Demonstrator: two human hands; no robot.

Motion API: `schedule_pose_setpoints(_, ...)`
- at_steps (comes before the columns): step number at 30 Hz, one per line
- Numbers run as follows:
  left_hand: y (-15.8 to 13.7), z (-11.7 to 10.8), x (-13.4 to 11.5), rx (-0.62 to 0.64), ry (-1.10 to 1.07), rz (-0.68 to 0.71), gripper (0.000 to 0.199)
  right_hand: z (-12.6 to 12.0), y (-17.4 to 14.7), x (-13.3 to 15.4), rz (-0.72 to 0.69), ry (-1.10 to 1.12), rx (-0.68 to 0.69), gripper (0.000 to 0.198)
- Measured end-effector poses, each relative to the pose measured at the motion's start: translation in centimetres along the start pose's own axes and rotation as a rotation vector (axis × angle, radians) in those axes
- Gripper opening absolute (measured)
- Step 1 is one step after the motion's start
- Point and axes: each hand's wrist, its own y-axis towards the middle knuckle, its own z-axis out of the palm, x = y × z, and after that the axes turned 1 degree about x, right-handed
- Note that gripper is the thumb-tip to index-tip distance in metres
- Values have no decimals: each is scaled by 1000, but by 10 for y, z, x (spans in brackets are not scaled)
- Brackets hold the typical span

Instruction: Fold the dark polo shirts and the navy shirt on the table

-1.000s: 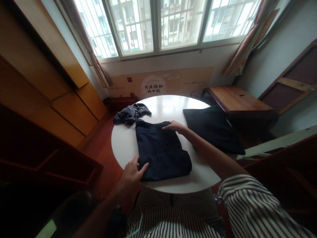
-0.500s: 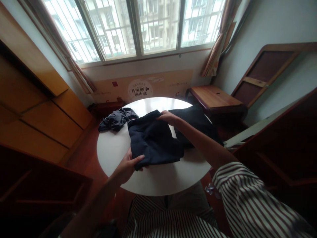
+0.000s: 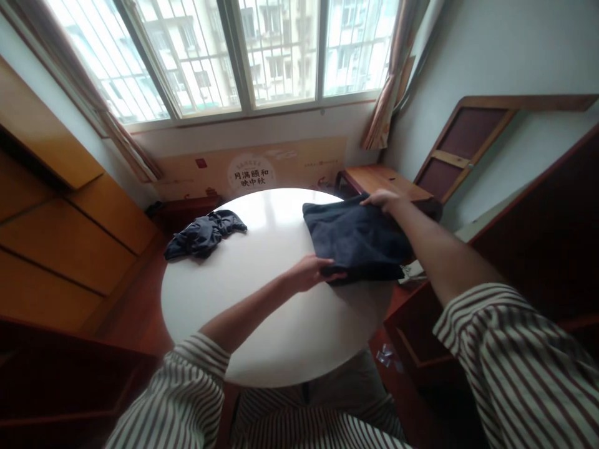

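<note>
Over the table (image 3: pixel 253 268), hands (image 3: pixel 309 272) (image 3: pixel 384 201) hold navy cloth (image 3: pixel 358 237)

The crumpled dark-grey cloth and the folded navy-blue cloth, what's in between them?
In the head view, just a bare stretch of the glossy white round table shows between the crumpled dark-grey cloth and the folded navy-blue cloth.

"What stands beyond the right grip (image 3: pixel 384 201)?"

"A low wooden table (image 3: pixel 364 176) — and, farther left, bright barred windows (image 3: pixel 281 56)."

"Far left of it?"

"Yellow-brown cabinets (image 3: pixel 42 246) — with reddish floor (image 3: pixel 140 302) between them and the round white counter (image 3: pixel 210 287)."
</note>
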Motion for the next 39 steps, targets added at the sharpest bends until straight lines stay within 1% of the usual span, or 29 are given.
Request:
schedule_pose_setpoints(2,7,-5,28,-27,14,-52,32,2,-2,-31,96,0,17,25)
schedule_pose_setpoints(4,7,-13,39,13,89,-65,37,3,-3,-52,131,34,34,22)
schedule_pose_setpoints(6,7,-23,37,108,230,-114,39,3,-1,-61,122,83,51,18)
schedule_pose_setpoints(7,9,-29,32,138,318,-131,41,3,1,-62,112,108,59,17)
schedule_pose_setpoints(8,14,-34,26,138,408,-129,45,3,2,-62,103,131,67,16)
schedule_pose_setpoints(10,30,-46,10,43,556,-66,54,2,5,-59,90,165,85,15)
schedule_pose_setpoints(12,55,-56,-9,-108,624,43,57,2,7,-57,84,183,104,16)
schedule_pose_setpoints(15,98,-68,-39,-317,641,196,50,3,8,-56,71,192,130,20)
schedule_pose_setpoints(17,123,-70,-55,-409,645,260,45,4,9,-58,43,200,142,25)
schedule_pose_setpoints(19,143,-69,-64,-449,633,297,42,4,11,-59,2,212,139,32)
schedule_pose_setpoints(21,158,-66,-66,-470,619,344,37,5,14,-59,-37,224,132,37)
schedule_pose_setpoints(23,167,-62,-65,-503,607,412,34,4,18,-58,-71,234,135,40)
schedule_pose_setpoints(26,176,-59,-63,-566,597,520,38,3,28,-55,-133,230,123,40)
schedule_pose_setpoints(28,180,-58,-64,-592,609,549,41,3,37,-54,-176,170,68,42)
schedule_pose_setpoints(31,179,-56,-66,-625,655,514,52,6,48,-55,-191,62,-39,50)
schedule_pose_setpoints(32,177,-54,-65,-642,685,510,57,8,50,-57,-200,32,-74,54)
schedule_pose_setpoints(33,173,-52,-63,-651,750,530,62,12,51,-58,-241,-32,-113,58)
schedule_pose_setpoints(34,167,-48,-60,-645,853,576,65,16,49,-61,-315,-130,-142,59)
schedule_pose_setpoints(35,160,-44,-55,-612,991,640,66,21,46,-64,-416,-258,-151,58)
schedule_pose_setpoints(36,152,-39,-48,-546,1154,708,65,28,41,-69,-531,-406,-131,55)
schedule_pose_setpoints(37,142,-33,-40,-449,1323,759,63,35,34,-74,-634,-558,-85,53)
schedule_pose_setpoints(38,132,-27,-30,-328,1479,776,60,42,27,-80,-696,-693,-19,51)
schedule_pose_setpoints(39,121,-21,-18,-208,1598,764,58,48,20,-87,-709,-796,52,51)
